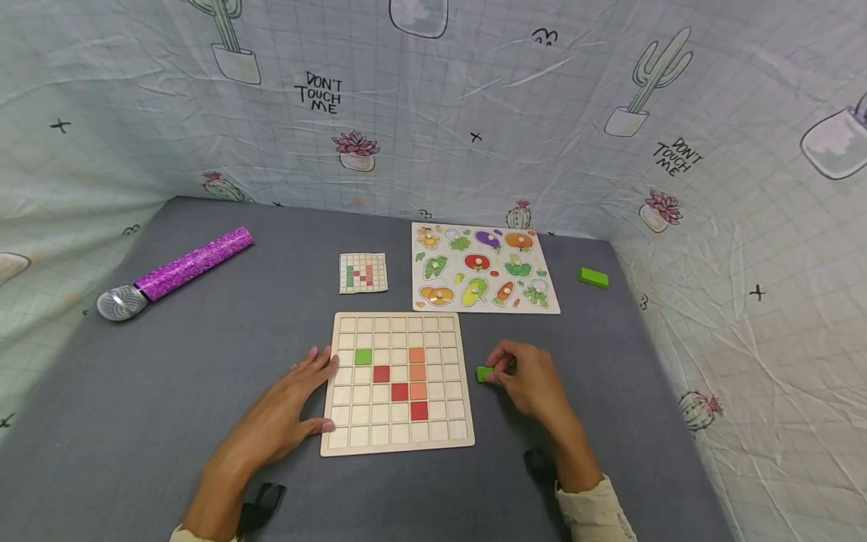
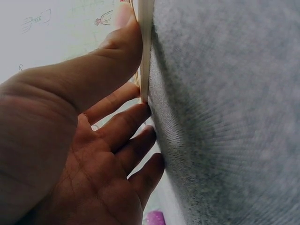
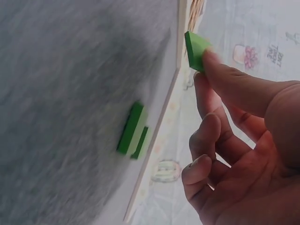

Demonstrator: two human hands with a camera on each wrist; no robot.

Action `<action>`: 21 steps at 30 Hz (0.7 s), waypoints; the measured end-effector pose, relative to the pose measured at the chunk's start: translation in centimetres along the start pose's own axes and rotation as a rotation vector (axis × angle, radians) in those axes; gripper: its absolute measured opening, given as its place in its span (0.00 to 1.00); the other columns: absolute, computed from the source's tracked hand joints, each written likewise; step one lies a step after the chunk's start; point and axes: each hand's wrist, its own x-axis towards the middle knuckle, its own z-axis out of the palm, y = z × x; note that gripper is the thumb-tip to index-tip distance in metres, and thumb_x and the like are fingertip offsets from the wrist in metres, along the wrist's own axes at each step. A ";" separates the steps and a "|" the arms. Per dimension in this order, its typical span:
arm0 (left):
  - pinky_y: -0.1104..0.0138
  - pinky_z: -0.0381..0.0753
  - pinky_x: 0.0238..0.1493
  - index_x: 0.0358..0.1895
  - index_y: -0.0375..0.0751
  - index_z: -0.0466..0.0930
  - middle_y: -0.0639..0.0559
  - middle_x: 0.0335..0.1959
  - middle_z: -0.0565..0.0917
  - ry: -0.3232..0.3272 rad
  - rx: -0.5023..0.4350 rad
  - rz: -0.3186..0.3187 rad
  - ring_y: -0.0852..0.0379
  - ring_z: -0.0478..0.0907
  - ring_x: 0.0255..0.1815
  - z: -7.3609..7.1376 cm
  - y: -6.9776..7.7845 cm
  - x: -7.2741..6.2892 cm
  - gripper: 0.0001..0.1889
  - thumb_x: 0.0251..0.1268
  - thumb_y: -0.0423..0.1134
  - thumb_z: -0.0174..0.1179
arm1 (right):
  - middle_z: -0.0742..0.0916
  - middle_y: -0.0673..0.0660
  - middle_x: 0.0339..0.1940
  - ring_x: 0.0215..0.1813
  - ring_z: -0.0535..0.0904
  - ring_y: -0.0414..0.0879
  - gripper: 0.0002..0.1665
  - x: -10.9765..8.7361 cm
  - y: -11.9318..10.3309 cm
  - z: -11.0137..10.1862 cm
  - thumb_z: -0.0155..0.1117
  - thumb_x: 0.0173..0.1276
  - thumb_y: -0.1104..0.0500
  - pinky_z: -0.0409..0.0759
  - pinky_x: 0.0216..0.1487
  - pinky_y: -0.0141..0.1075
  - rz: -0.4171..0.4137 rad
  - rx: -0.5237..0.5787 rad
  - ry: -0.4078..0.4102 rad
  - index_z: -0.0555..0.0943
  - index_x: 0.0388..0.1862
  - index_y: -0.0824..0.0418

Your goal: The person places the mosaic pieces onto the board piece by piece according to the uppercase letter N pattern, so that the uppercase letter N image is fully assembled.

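A wooden grid board (image 1: 439,434) lies on the grey table with one green tile (image 1: 363,357), a diagonal of three red tiles (image 1: 400,391) and a column of three orange tiles (image 1: 417,373) in its squares. My left hand (image 1: 291,406) rests at the board's left side, its thumb on the lower left rim and fingers spread along the edge. To the right of the board, my right hand (image 1: 531,380) pinches a green square tile (image 3: 197,50) between thumb and fingers, held above the table. A small card (image 1: 363,272) with a coloured grid pattern lies behind the board.
A vegetable picture board (image 1: 484,267) lies behind the grid board. Green pieces (image 1: 593,277) lie at the back right; the right wrist view shows two together. At the left lies a glittery purple microphone (image 1: 193,263). A patterned cloth (image 1: 433,113) hangs behind and beside the table.
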 end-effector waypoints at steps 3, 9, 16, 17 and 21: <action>0.35 0.59 0.82 0.83 0.38 0.63 0.41 0.87 0.59 0.001 0.003 -0.002 0.35 0.52 0.88 0.1 0.0 0.0 0.52 0.55 0.39 0.81 | 0.85 0.45 0.25 0.28 0.76 0.39 0.12 0.1 -0.7 0.1 0.86 0.57 0.60 0.74 0.33 0.33 -0.007 0.022 -0.001 0.87 0.31 0.50; 0.34 0.60 0.81 0.83 0.38 0.64 0.40 0.87 0.60 0.016 0.002 0.012 0.34 0.53 0.88 0.0 0.0 0.0 0.51 0.55 0.39 0.81 | 0.84 0.45 0.27 0.28 0.74 0.41 0.12 0.5 -2.5 0.8 0.85 0.59 0.59 0.72 0.31 0.33 -0.019 0.049 -0.006 0.87 0.32 0.48; 0.33 0.61 0.80 0.82 0.38 0.64 0.40 0.86 0.60 0.027 0.009 0.023 0.33 0.54 0.87 0.1 0.0 0.0 0.51 0.54 0.40 0.82 | 0.85 0.44 0.26 0.27 0.74 0.41 0.11 1.2 -4.7 1.7 0.83 0.61 0.59 0.71 0.28 0.33 -0.069 0.089 -0.028 0.87 0.31 0.49; 0.33 0.62 0.79 0.82 0.37 0.64 0.39 0.86 0.61 0.029 0.009 0.025 0.33 0.54 0.87 0.1 0.0 0.0 0.51 0.54 0.40 0.82 | 0.85 0.44 0.26 0.27 0.74 0.41 0.11 1.3 -5.0 1.8 0.83 0.62 0.59 0.72 0.28 0.33 -0.077 0.091 -0.032 0.87 0.31 0.49; 0.34 0.61 0.80 0.82 0.38 0.64 0.40 0.86 0.60 0.028 0.010 0.023 0.33 0.54 0.87 0.1 0.0 0.1 0.51 0.54 0.39 0.81 | 0.85 0.43 0.26 0.27 0.74 0.40 0.11 1.8 -6.0 2.4 0.84 0.61 0.59 0.72 0.29 0.33 -0.114 0.091 -0.043 0.86 0.30 0.48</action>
